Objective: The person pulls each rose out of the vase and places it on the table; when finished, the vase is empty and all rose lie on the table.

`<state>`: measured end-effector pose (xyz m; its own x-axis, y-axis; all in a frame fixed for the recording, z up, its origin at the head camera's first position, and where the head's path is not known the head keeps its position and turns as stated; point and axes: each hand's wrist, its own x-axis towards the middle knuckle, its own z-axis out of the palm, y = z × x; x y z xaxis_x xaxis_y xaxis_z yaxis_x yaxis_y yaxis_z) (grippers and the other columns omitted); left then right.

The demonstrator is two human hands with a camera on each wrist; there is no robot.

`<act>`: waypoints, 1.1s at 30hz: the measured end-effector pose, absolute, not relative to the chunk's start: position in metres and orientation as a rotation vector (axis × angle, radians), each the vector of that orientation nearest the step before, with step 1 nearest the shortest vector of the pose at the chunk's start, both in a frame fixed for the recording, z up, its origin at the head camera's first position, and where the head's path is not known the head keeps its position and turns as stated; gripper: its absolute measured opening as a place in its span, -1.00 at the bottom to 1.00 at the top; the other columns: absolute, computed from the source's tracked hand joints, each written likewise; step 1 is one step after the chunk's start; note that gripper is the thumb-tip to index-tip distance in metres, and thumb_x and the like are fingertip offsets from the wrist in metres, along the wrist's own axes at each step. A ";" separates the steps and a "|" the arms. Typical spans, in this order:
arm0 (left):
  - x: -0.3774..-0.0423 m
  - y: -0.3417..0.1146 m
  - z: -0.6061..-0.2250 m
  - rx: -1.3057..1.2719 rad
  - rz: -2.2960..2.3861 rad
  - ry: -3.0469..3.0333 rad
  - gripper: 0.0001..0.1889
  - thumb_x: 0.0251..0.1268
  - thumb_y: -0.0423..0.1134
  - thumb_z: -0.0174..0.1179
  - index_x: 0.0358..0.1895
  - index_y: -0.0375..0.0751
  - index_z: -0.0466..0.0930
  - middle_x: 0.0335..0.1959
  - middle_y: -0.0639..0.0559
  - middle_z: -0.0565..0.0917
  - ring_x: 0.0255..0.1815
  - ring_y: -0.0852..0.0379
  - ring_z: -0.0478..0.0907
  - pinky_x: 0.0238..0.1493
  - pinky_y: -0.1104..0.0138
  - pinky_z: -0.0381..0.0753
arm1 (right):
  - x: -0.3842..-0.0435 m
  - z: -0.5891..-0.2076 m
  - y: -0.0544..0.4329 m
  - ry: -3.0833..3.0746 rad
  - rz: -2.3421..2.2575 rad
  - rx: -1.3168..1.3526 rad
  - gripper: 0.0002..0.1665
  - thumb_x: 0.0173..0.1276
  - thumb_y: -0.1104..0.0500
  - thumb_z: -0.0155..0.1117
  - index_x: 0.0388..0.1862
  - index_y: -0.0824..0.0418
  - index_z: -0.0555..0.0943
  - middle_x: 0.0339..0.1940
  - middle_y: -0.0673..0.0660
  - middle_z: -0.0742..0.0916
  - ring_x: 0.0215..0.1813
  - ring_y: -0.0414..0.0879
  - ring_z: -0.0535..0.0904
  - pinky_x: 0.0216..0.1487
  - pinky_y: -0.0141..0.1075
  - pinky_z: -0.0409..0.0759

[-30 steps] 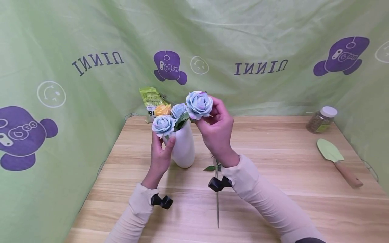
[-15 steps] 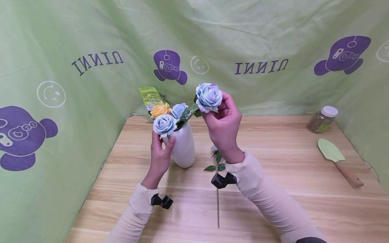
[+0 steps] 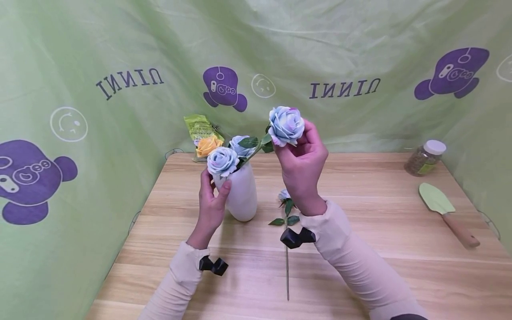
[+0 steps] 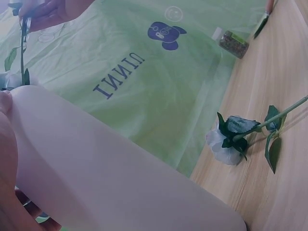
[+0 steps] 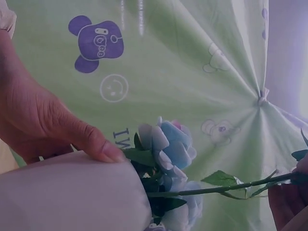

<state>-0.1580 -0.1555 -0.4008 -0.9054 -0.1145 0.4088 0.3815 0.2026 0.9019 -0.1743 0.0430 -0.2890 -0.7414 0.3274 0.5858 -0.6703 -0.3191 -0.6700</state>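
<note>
My left hand [image 3: 212, 206] grips the white vase [image 3: 243, 195] near its rim, with the thumb on the front side. Between the thumb and fingers of my right hand [image 3: 303, 164] is a light blue rose [image 3: 286, 126], pinched just below the bloom. Its green stem [image 5: 216, 189] slants down into the vase mouth, and the lower end is hidden inside. Two more blue roses [image 3: 222, 161] and a yellow rose [image 3: 209, 146] stand in the vase, leaning left. Another pale blue rose [image 4: 225, 147] lies on the table to the right of the vase.
A green plastic packet [image 3: 198, 126] stands behind the vase at the back left of the wooden table [image 3: 360, 275]. At the right are a white-lidded jar [image 3: 425, 158] and a trowel [image 3: 448, 214] with a wooden handle. Green printed cloth [image 3: 320, 53] surrounds the table.
My right hand has moved right and slightly up with the blue rose, so more of its stem shows above the rim. The other blooms have shifted a little; my left hand stays put.
</note>
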 end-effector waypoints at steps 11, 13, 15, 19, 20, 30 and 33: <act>-0.157 -0.154 -0.400 -0.227 -1.789 -2.120 -0.29 0.38 -0.21 0.10 0.53 -0.19 0.05 0.45 -0.12 0.29 0.37 0.01 0.31 0.35 0.03 0.34 | -0.177 -0.287 0.048 -1.222 2.041 0.508 -0.53 0.09 0.52 0.30 0.05 0.46 0.56 -0.08 0.04 0.77 -0.11 -0.17 0.71 -0.10 -0.38 0.71; -0.157 -0.154 -0.400 -0.224 -1.791 -2.120 -0.28 0.37 -0.19 0.09 0.54 -0.19 0.04 0.45 -0.12 0.29 0.37 0.00 0.31 0.35 0.01 0.35 | -0.178 -0.286 0.050 -1.212 2.043 0.498 -0.53 0.09 0.53 0.30 0.05 0.45 0.56 -0.08 0.04 0.76 -0.11 -0.17 0.71 -0.11 -0.39 0.71; -0.157 -0.154 -0.400 -0.224 -1.792 -2.118 -0.28 0.37 -0.18 0.09 0.54 -0.19 0.03 0.45 -0.12 0.29 0.37 0.00 0.31 0.35 0.01 0.34 | -0.178 -0.284 0.051 -1.193 2.045 0.486 -0.52 0.09 0.54 0.30 0.05 0.44 0.56 -0.09 0.05 0.76 -0.12 -0.17 0.70 -0.12 -0.39 0.70; -0.157 -0.154 -0.400 -0.222 -1.795 -2.116 -0.27 0.37 -0.17 0.09 0.54 -0.18 0.03 0.45 -0.13 0.29 0.35 -0.03 0.32 0.35 -0.04 0.36 | -0.178 -0.281 0.055 -1.165 2.059 0.458 -0.54 0.08 0.54 0.30 0.02 0.42 0.57 -0.10 0.08 0.75 -0.12 -0.14 0.70 -0.09 -0.37 0.71; -0.157 -0.155 -0.400 -0.221 -1.797 -2.118 -0.27 0.37 -0.17 0.09 0.55 -0.18 0.03 0.45 -0.13 0.28 0.35 -0.04 0.32 0.34 -0.05 0.37 | -0.178 -0.281 0.057 -1.163 2.065 0.445 -0.55 0.08 0.54 0.31 0.01 0.41 0.58 -0.11 0.09 0.75 -0.12 -0.13 0.71 -0.08 -0.35 0.71; -0.157 -0.155 -0.401 -0.204 -1.817 -2.121 -0.27 0.38 -0.16 0.10 0.54 -0.17 0.03 0.45 -0.13 0.27 0.32 -0.07 0.34 0.31 -0.10 0.40 | -0.188 -0.279 0.073 -1.153 2.179 0.323 -0.58 0.17 0.48 0.38 0.03 0.30 0.62 -0.13 0.08 0.75 -0.15 -0.15 0.72 -0.07 -0.36 0.71; -0.157 -0.155 -0.400 -0.208 -1.816 -2.118 -0.27 0.37 -0.16 0.10 0.54 -0.19 0.03 0.45 -0.15 0.27 0.32 -0.07 0.34 0.32 -0.11 0.39 | -0.194 -0.279 0.077 -1.148 2.238 0.304 -0.61 0.23 0.47 0.35 0.03 0.28 0.61 -0.17 0.08 0.77 -0.20 -0.14 0.75 -0.11 -0.34 0.73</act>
<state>-0.1573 -0.1546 -0.4000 -0.9306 -0.1096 0.3493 0.3285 0.1713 0.9288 -0.1936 0.0769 -0.2791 -0.7944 0.4056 0.4521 -0.6038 -0.4470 -0.6600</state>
